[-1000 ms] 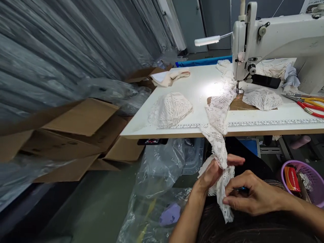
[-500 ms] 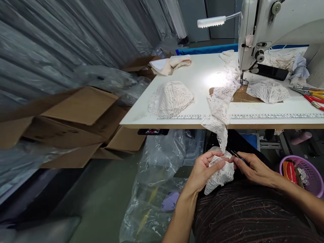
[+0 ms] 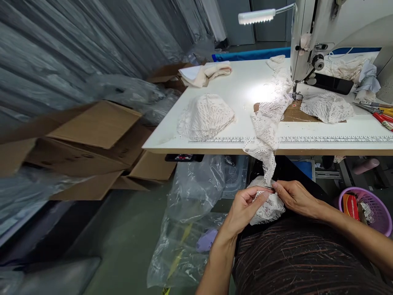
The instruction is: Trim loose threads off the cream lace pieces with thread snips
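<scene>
White lace fabric (image 3: 265,211) lies bunched over my lap, and my left hand (image 3: 245,207) pinches its upper edge between thumb and fingers. Close against it on the right, my right hand (image 3: 294,197) is closed around small thread snips (image 3: 269,188). Their thin dark tip points left across the lace, by my left fingertips; the rest is hidden in my palm. From this spot a strip of lace (image 3: 264,127) runs up over the table edge to the needle area of the sewing machine (image 3: 302,45).
On the white table (image 3: 172,133) are a stack of lace pieces (image 3: 208,116), another lace piece (image 3: 327,107), folded cream fabric (image 3: 205,73), a phone (image 3: 333,83) and red-handled pliers (image 3: 383,121). A purple basket (image 3: 379,213) stands right, an open cardboard box (image 3: 89,151) left.
My right hand has turned and shifted left toward my left hand, bringing the snips' tip across the lace. My left hand keeps its pinch. The whole view has tilted slightly.
</scene>
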